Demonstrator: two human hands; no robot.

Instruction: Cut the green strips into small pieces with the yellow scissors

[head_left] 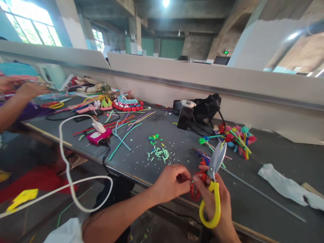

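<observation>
Scissors (217, 160) with a yellow handle loop rest in my right hand (220, 199), blades pointing up and away from me. A red loop beside its fingers looks like the other handle, partly covered. My left hand (172, 182) is closed in a pinch, its fingertips meeting those of my right hand. A tiny green bit shows between them, too small to name. Beyond my hands lie short pale green cut pieces (160, 153) and a small green and blue cluster (154, 137). Just past the scissors is a dark, multicoloured bundle (202, 155), partly hidden.
Fuzzy coloured stems (124, 141) lie left of the cut pieces, near a pink power adapter (99, 135) with a white cable. A phone (185, 117) leans before a black bag (209, 108). Colourful fuzzy flowers (240, 138) lie right. Another person's hand (31, 90) works far left.
</observation>
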